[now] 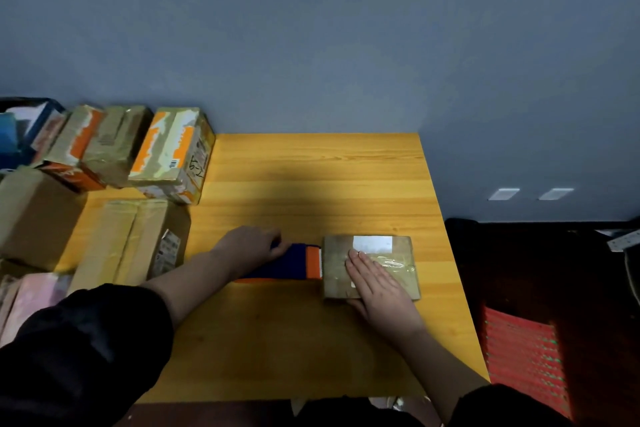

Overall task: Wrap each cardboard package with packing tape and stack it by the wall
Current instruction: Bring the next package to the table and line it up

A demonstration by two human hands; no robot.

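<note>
A flat brown cardboard package with a white label lies on the wooden table, right of centre. A clear tape strip runs across its top. My right hand rests flat on the package, fingers spread, thumb at its near edge. A blue and orange tape dispenser lies against the package's left edge, and my left hand grips its far end. Taped boxes stand in a row by the blue-grey wall at the back left.
Larger plain cardboard boxes and a brown box fill the table's left side. A pink bundle sits at the near left. Off the right table edge is dark floor with a red patterned item.
</note>
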